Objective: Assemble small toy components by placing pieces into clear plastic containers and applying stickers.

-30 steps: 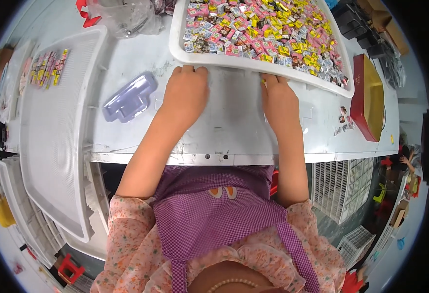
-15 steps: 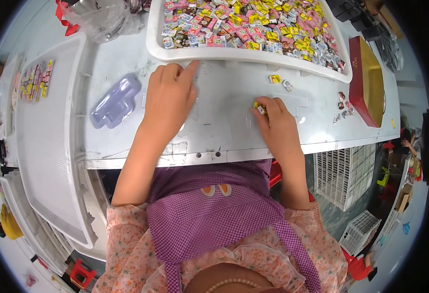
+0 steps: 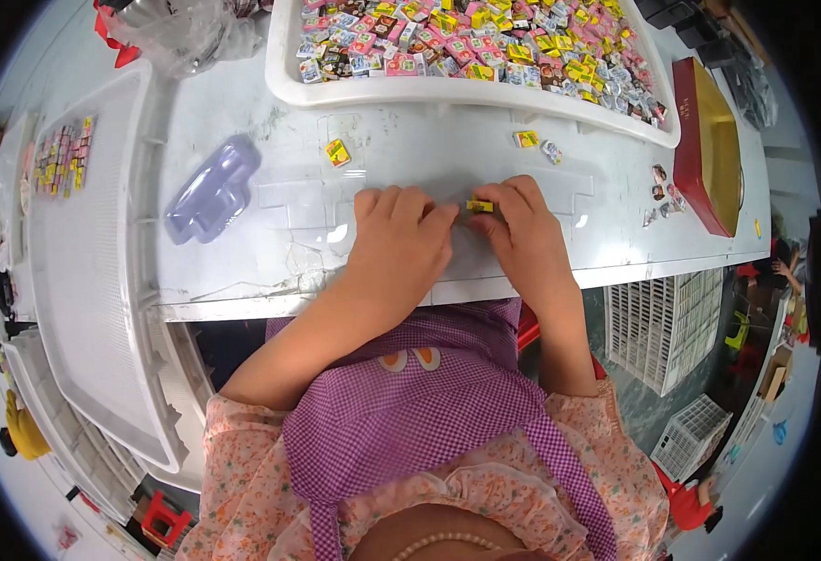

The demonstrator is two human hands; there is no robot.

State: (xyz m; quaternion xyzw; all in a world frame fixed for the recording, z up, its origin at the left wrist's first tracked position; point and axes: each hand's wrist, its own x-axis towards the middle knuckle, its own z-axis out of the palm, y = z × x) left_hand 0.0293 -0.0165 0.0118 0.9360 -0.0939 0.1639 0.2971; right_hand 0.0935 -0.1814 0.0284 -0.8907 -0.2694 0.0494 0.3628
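My right hand [image 3: 525, 229] pinches a small yellow box-shaped wrapped candy [image 3: 479, 207] between thumb and fingers, just above the tabletop. Close to its left is my left hand [image 3: 399, 238], fingers curled together; whether something is in its fingertips is hidden. A clear plastic moulded tray [image 3: 300, 202] lies flat under and to both sides of my hands. Beyond my left hand a single yellow candy [image 3: 337, 153] rests on the table, and farther right sit another yellow candy [image 3: 525, 139] and a whitish one [image 3: 550, 151].
A white bin [image 3: 382, 91] heaped with small colourful candies stands at the far side. A lavender plastic tray [image 3: 212, 190] lies left, beside a long white mesh tray [image 3: 88, 280] holding rows of candies. At right are a red-and-gold box [image 3: 700, 150] and several small dark wrapped pieces [image 3: 659, 192].
My left hand has moved right and nearer, up to my right hand. A yellow candy now shows on the table near where it was. My right hand has shifted slightly left with its candy.
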